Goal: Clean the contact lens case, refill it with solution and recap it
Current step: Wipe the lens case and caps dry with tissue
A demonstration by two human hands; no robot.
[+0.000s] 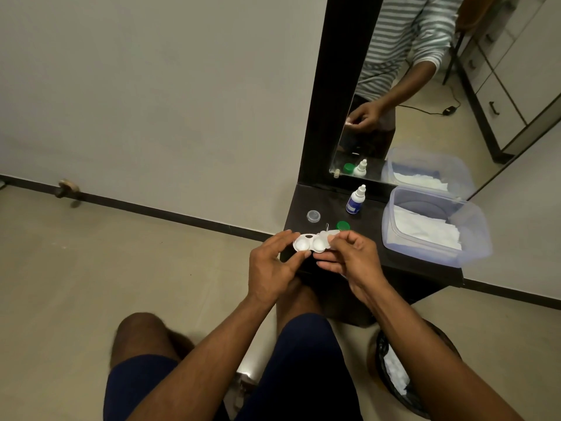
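Hands meet above front edge of dark vanity shelf (394,265). Left hand (270,265) pinches left end of white plastic two-well contact lens case (309,243), thumb and fingers curled around rim, both wells uncapped. Right hand (352,256), fingers bent close together, pinches small white piece at case's right end. Green round cap (343,225), clear cap (313,215), white solution bottle with blue label (355,199) stand behind on shelf.

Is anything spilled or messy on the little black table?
Nothing looks spilled. The two caps, a clear cap and a green cap, lie loose on the dark shelf because the lens case is open in both hands. The solution bottle stands upright with its cap on.
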